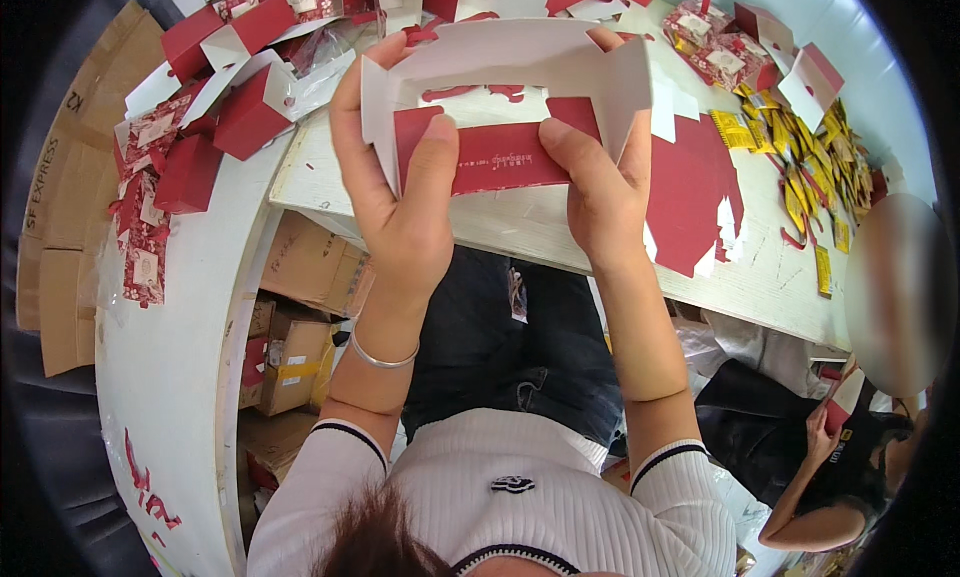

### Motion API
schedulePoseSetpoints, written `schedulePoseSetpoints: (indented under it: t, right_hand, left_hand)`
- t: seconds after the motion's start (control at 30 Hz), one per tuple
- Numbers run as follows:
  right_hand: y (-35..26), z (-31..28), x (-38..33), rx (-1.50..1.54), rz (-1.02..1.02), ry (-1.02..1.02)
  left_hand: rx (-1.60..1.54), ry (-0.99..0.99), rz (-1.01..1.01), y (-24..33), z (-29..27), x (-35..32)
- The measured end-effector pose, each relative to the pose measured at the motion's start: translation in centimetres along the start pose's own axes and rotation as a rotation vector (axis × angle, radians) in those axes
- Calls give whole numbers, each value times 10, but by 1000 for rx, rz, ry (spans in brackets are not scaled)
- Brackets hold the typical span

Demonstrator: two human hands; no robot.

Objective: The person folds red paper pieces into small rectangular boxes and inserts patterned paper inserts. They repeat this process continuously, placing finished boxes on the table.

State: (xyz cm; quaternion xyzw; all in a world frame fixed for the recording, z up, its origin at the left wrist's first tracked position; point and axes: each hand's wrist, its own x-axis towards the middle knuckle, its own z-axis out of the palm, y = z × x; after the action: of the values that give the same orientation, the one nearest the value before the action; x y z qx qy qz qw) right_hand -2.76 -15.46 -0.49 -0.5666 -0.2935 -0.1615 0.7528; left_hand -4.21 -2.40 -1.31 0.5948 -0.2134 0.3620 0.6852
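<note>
Between my two hands, above the table's near edge, I hold up a part-folded paper gift box (490,67). Its inside is white and its outside dark red, with a red flap turned toward me. My left hand (405,192) grips the left side, its thumb lying on the red flap and the fingers behind the white wall. On the right side my right hand (605,177) does the same, thumb pressed on the flap. Through the box's opening, red ribbon bits show on the table. Flat red box blanks (690,197) lie just right of my right hand.
Folded red boxes and patterned red packets (150,227) crowd the left tabletop (165,377). Small yellow packets (800,157) are heaped at the right. Red ribbon scraps (150,487) lie lower left. Cardboard boxes (290,347) stand under the table. A co-worker (840,447) holds a red-and-white piece at right.
</note>
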Motion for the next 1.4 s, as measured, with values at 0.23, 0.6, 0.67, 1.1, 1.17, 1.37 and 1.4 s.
schedulePoseSetpoints:
  t: [0.23, 0.6, 0.67, 1.1, 1.17, 1.37, 1.4]
  right_hand:
    - [0, -6, -4, 55, 42, 128]
    - [11, -12, -5, 146, -145, -153]
    - [11, -16, -4, 322, -38, -175]
    - [10, -10, 1, 218, -60, -83]
    - [11, -11, 1, 225, -76, -35]
    - [6, -17, -3, 96, -153, -52]
    - [4, -14, -3, -13, -214, -50]
  left_hand:
    - [-462, -167, -201, 5, -8, 1]
    - [-330, -113, -319, 12, -14, 6]
    - [-336, -59, -307, 12, -14, 4]
    - [-208, -63, -147, 4, -11, -2]
    - [-157, -165, -113, 3, -13, -1]
    - [-93, -321, -46, 6, -19, 7]
    - [-39, -288, -41, 6, -17, 7]
